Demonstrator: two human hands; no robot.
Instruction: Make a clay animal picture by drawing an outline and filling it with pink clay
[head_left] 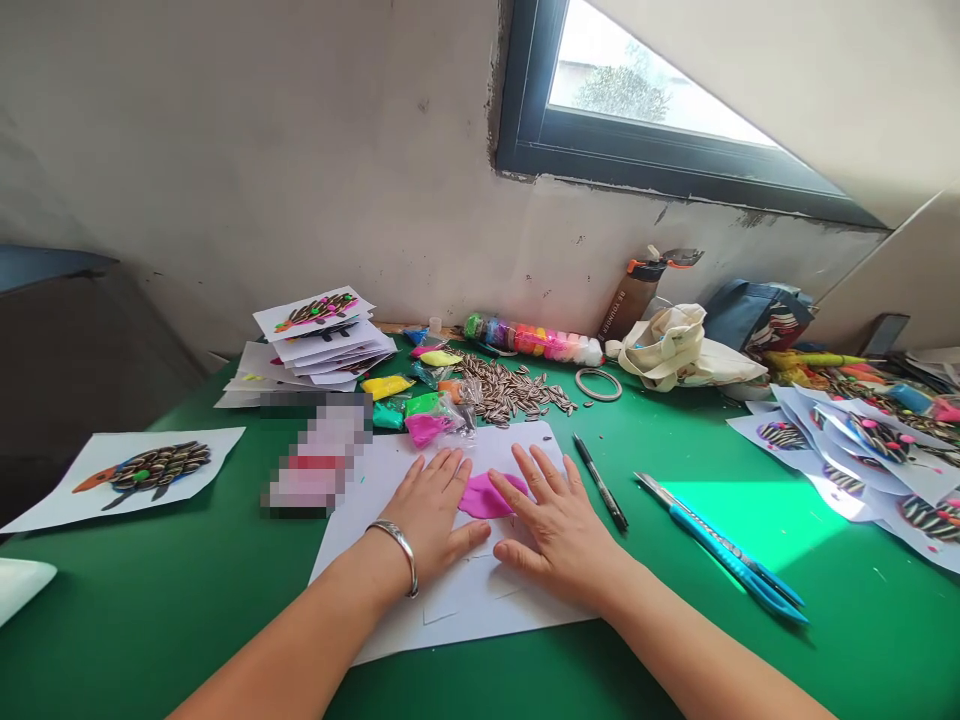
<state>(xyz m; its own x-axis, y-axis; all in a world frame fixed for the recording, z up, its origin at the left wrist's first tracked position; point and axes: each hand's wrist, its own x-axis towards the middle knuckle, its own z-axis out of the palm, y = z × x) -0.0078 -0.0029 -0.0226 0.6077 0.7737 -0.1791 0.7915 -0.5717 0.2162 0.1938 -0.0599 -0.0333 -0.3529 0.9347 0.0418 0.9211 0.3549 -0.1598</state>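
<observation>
A flattened patch of magenta modelling clay (pixel 486 497) lies on a sheet of white paper (pixel 450 580) in front of me. My left hand (pixel 435 505), with a silver bangle at the wrist, rests flat at the clay's left edge, fingers stretched out. From the other side my right hand (pixel 551 520) lies spread, its index finger over the clay's right part. Neither hand grips anything. Just beyond the fingers sit a bag of pink clay (pixel 427 430) and a heap of striped sunflower seeds (pixel 514 390).
A black pen (pixel 600 482) and a blue utility knife (pixel 724 545) lie right of the paper. Finished seed pictures (pixel 157 470) lie left, with stacked sheets (pixel 330 350) behind. A bottle (pixel 634 295), a cloth bag (pixel 664 345) and a tape roll (pixel 598 385) stand towards the wall.
</observation>
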